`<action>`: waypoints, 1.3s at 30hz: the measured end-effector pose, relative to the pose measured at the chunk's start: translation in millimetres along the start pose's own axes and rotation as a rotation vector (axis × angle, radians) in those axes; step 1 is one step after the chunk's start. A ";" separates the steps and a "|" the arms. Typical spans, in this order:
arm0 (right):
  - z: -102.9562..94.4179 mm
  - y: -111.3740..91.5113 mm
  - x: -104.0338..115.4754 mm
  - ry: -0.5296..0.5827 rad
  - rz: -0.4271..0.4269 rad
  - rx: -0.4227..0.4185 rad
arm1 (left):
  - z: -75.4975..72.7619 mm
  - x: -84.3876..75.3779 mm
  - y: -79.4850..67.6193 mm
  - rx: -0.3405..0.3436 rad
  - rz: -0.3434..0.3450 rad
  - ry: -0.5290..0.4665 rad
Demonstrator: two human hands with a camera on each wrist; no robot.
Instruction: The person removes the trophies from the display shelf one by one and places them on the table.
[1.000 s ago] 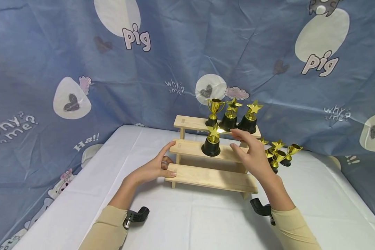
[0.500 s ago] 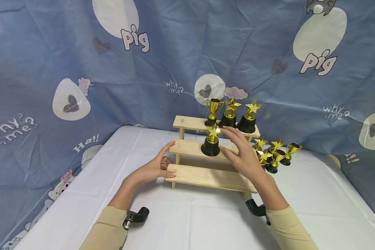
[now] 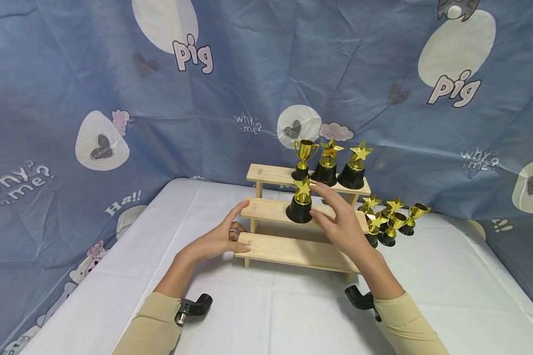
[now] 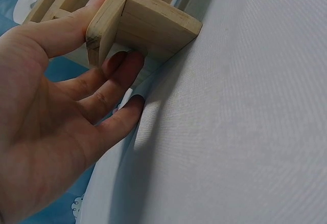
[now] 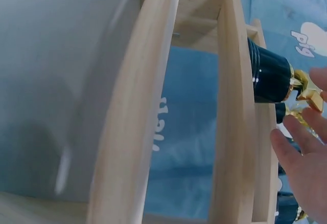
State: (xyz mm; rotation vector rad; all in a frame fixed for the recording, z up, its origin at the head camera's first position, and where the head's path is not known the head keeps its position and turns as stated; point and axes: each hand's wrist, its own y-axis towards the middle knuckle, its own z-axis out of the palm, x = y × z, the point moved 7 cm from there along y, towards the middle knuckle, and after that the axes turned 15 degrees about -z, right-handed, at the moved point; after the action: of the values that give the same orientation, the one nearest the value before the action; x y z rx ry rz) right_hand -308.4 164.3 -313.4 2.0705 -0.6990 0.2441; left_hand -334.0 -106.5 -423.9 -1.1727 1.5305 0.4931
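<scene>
A three-step wooden display stand (image 3: 297,254) stands on the white table. My left hand (image 3: 214,241) holds its left end, thumb on top of the bottom step and fingers by the end support (image 4: 153,22). On the middle step stands a star trophy (image 3: 299,211) with a gold star and black base, upright. My right hand (image 3: 344,228) is at its right side, index fingertip at the star and thumb beside the black base, fingers loosely extended. In the right wrist view, the fingers (image 5: 301,137) spread near the gold star (image 5: 309,93).
On the top step are a gold cup trophy (image 3: 303,162) and two star trophies, one in the middle (image 3: 325,170) and one at the right (image 3: 353,172). Several more small trophies (image 3: 388,229) stand on the table (image 3: 448,276) right of the stand. A blue printed cloth (image 3: 231,88) hangs behind.
My right hand has moved left along the middle step, closing in on the star trophy. More of the trophies at the right now show. The left hand stays in place.
</scene>
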 end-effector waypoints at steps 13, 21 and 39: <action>-9.8 0.4 6.1 0.006 -0.051 -0.203 | -0.8 -1.7 -2.3 0.013 0.005 -0.019; -20.3 0.2 14.7 0.013 -0.106 -0.342 | -0.3 -3.1 -3.0 0.006 -0.008 -0.023; -27.8 -1.8 13.2 0.059 -0.095 -0.355 | 0.0 -1.8 -1.9 0.015 -0.002 -0.019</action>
State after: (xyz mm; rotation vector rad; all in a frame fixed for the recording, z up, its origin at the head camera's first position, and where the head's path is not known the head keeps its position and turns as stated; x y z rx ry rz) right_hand -294.0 182.8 -293.2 1.7441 -0.5615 0.1165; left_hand -332.6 -106.5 -421.7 -1.1550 1.5139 0.4888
